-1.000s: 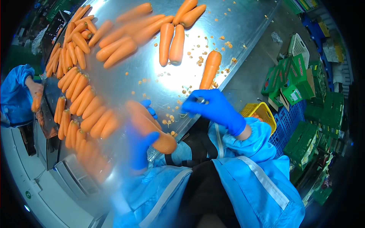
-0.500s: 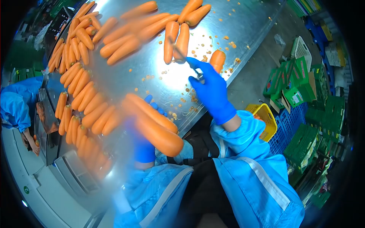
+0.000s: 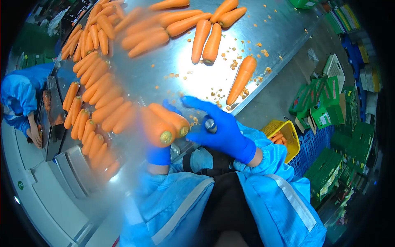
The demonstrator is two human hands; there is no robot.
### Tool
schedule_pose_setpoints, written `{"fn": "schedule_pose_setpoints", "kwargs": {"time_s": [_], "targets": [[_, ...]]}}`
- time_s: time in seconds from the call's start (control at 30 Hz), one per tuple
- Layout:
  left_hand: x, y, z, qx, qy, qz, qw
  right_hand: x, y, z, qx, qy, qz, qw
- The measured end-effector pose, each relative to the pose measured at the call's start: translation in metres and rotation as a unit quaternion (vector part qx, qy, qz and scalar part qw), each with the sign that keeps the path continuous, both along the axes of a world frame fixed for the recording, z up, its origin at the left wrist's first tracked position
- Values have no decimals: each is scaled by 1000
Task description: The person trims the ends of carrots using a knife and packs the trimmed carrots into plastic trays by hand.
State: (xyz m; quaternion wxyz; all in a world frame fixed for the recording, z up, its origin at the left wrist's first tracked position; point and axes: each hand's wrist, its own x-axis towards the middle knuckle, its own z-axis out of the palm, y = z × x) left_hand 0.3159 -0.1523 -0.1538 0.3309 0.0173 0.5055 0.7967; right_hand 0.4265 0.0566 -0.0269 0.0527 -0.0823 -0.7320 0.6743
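My left hand, in a blue glove, is closed around two large carrots held side by side. Their blunt, pale stem ends face me. Beside those ends is my gloved right hand, curled around a small knife with a round metal handle end; the blade is hidden or too blurred to make out. Beyond my hands a single carrot lies near the table edge, and a pair of carrots rests farther back. Small orange and brown trimmings are scattered around them.
Rows of carrots cover the left of the metal table. On the floor to the right stand a yellow crate with carrots inside, green cartons and stacked crates. Another person in blue works at far left.
My right hand has come back from over the table to the held carrots, with the knife. The held carrots have turned so their stem ends face me. The view has shifted slightly.
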Motion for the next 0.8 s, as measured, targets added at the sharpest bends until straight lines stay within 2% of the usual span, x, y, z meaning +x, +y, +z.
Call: {"fn": "schedule_pose_setpoints", "kwargs": {"time_s": [0.03,0.13,0.2,0.23,0.3,0.4,0.5,0.6,0.7,0.8], "targets": [[3,6,14,-168,136,-24,976,-2,-11,4,-2,17,18,1000],[11,-3,11,53,9,118,992,-6,-29,7,35,50,53,997],[16,-10,21,76,-108,214,968,-10,-35,9,63,75,51,994],[10,-34,-8,116,-45,130,984,-12,-36,9,80,77,59,992],[14,-42,-25,161,6,102,982,-17,-38,11,112,82,72,988],[26,-40,-2,110,7,117,987,-21,-53,21,130,85,103,983],[25,-34,29,35,58,107,992,-26,-60,5,207,121,105,965],[25,-25,44,-62,144,65,985,-29,-54,7,138,114,85,980],[26,-19,54,-143,235,18,961,-30,-45,11,120,96,97,983],[24,-11,57,-154,201,11,967,-26,-32,13,65,31,98,993]]}}
